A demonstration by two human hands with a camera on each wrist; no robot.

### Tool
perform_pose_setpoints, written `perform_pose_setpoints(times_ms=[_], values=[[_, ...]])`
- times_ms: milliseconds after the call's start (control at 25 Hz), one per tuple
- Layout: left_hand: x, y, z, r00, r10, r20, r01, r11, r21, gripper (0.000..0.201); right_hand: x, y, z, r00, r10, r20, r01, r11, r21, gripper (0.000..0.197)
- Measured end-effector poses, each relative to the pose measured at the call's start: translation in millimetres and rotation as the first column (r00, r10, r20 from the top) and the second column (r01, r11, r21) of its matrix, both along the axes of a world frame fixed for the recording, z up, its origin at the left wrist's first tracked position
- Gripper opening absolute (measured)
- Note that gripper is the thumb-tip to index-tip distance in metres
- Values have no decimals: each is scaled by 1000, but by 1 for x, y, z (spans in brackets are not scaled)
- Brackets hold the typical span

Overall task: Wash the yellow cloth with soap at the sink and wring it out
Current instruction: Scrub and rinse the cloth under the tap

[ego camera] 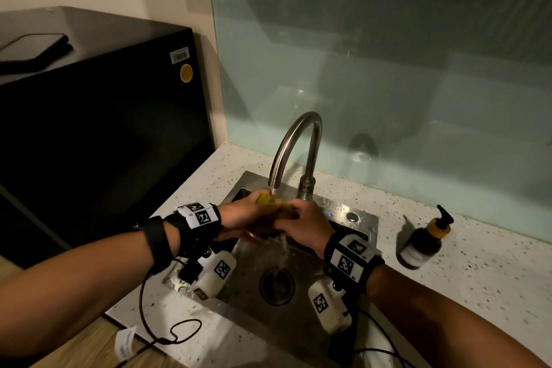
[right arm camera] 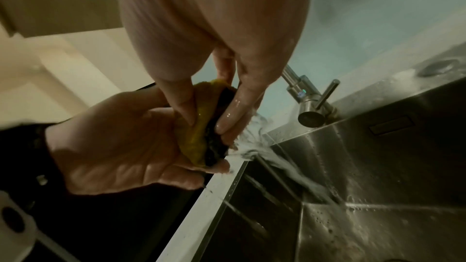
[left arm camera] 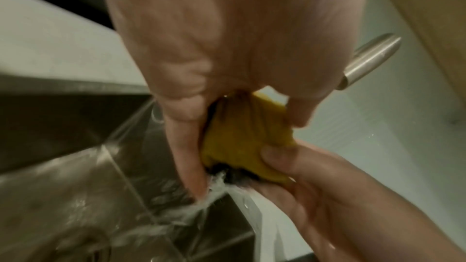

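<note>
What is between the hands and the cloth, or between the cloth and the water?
Nothing visible. The left hand and right hand both grip the cloth directly, and it sits right under the tap spout, over the sink.

Head cam high, facing down, wrist cams close, all share sink [ego camera: 363, 219]

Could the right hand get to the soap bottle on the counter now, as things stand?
Probably yes, once it lets go: the right hand grips the yellow cloth, but the pump bottle stands on open counter on that side, nothing between.
</note>
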State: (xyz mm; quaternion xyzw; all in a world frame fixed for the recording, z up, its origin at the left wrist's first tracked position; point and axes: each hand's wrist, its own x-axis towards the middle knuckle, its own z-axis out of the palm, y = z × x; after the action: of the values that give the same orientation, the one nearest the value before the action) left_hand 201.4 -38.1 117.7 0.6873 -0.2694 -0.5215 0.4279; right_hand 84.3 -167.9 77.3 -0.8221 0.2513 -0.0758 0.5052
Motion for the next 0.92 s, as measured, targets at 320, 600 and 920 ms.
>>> perform_pose_setpoints(times_ms=[320, 600, 920], values=[[-4, -11, -17, 993, 112, 35, -105, 982, -159, 30, 6, 4, 6, 999, 33, 27, -35, 997, 69, 47], [4, -4, -8, 993, 75, 86, -73, 997, -27, 80, 2, -3, 9, 992, -15, 122, 31, 991, -129, 24], [-5, -12, -8, 994, 107, 27, -104, 989, -107, 16, 6, 0, 0, 977, 125, 174, -105, 987, -118, 77]])
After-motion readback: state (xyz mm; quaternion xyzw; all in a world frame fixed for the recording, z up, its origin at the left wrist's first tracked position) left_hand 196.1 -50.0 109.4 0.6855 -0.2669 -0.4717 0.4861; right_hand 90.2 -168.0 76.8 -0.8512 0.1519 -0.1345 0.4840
